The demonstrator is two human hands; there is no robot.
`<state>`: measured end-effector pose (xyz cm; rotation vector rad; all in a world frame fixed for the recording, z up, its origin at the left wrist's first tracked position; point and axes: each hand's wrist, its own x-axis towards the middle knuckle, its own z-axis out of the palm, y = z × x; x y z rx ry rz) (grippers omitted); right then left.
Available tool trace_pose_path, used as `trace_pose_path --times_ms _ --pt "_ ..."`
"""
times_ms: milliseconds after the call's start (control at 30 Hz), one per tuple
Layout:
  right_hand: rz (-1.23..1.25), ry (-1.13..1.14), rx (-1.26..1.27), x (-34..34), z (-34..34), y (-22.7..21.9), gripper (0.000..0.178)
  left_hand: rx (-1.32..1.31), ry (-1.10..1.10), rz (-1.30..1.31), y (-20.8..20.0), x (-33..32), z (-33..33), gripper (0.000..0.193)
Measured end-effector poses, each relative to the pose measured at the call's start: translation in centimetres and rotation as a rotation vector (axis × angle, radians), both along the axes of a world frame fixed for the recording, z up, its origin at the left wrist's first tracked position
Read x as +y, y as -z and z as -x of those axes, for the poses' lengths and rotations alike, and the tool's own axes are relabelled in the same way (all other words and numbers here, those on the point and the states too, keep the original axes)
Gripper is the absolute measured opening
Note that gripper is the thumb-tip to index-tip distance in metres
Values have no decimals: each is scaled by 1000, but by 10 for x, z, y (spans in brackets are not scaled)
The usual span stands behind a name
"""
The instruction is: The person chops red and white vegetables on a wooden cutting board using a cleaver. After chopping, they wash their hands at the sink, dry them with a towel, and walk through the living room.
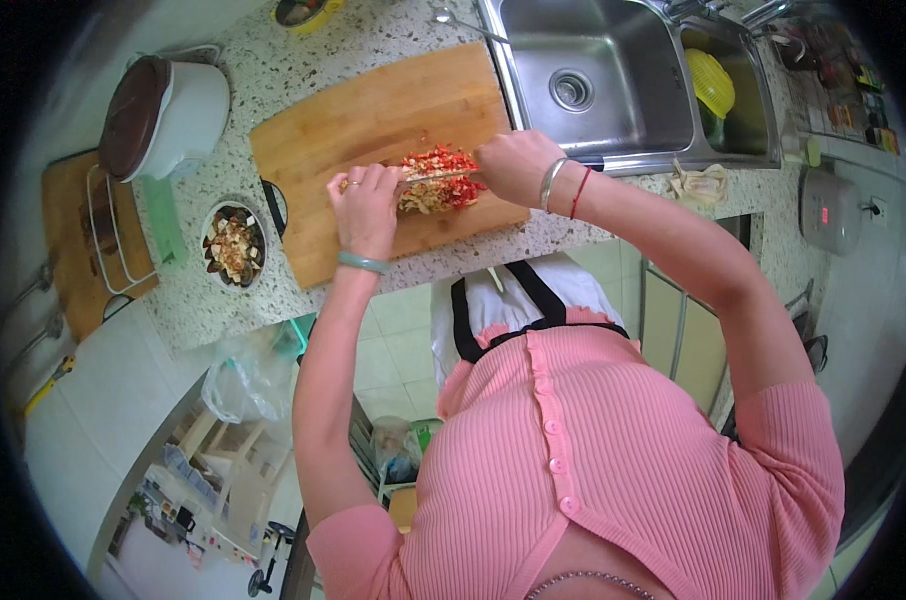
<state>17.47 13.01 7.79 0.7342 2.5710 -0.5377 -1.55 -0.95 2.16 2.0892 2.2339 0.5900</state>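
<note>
A wooden cutting board (373,110) lies on the speckled counter, and on it is a heap of finely chopped red and pale yellowish bits (438,195). Across this heap runs a knife (441,178), its blade seen nearly edge-on. My right hand (521,170) is closed at the knife's right end, its handle mostly hidden in the fist. At the blade's other end, my left hand (366,212) is closed with its fingers over the tip. Left of the board stands a white bowl (206,245) of dark pieces topped with pale chopped bits.
A steel sink (623,110) adjoins the board's right side, with a yellow strainer (711,85) in its smaller basin. A spoon (463,22) lies near its far left rim. A white appliance with a brown lid (178,115) stands left. A folded cloth (700,184) lies by the sink's front.
</note>
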Motion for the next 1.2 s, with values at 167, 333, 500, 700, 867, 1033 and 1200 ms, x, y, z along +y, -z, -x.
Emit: trace_pose_path --times_ms 167,333,500,700,867,1033,1200 --pt "24 -9 -3 -9 1 4 18 17 39 52 4 -11 2 7" --pt "25 69 65 -18 -18 31 20 70 32 39 16 -14 -11 9" --pt "-8 70 93 -21 -22 31 21 87 17 35 17 -17 -15 9" --pt "29 38 -39 -3 1 -5 25 38 13 17 -1 -3 3 8" --pt "18 -48 -85 25 23 -11 23 25 18 35 0 12 15 12" --pt "3 -24 -47 26 9 25 21 88 -17 -15 22 11 1 9" --pt "-7 48 28 15 -8 35 19 128 -11 -20 20 11 -9 7"
